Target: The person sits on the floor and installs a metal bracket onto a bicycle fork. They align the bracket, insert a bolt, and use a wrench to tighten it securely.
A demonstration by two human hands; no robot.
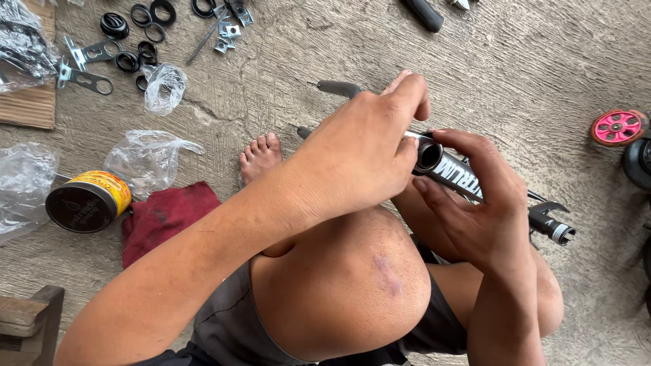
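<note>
The metal tube point(447, 166), dark with a pale open end, lies across your raised knees, slanting down to your right, and both your hands are on it. Your left hand point(356, 152) covers the open end from above, fingers curled over the rim and the thumb side pressed against the tube's mouth; whether it pinches anything small there cannot be told. Your right hand point(478, 203) wraps the tube just behind the opening, thumb underneath and fingers over the top, clamped around the shaft. The two hands sit touching each other at the tube's end. Past your right hand the tube narrows to a black section with a threaded silver tip point(563, 234).

Beneath the hands your bare foot point(260, 156) rests on the rough concrete floor point(515, 74). Just beyond your left hand a grey handle point(339, 88) pokes out on the floor. To your left lie a dark red rag point(166, 217) and, just beside it, a round tin point(88, 201) with a yellow wall, tipped on its side. Crumpled clear plastic bags point(149, 159) lie near them. Farther off, black rings point(142, 34) and small metal brackets point(85, 68) are scattered. At the far right edge stands a pink wheel point(617, 127).
</note>
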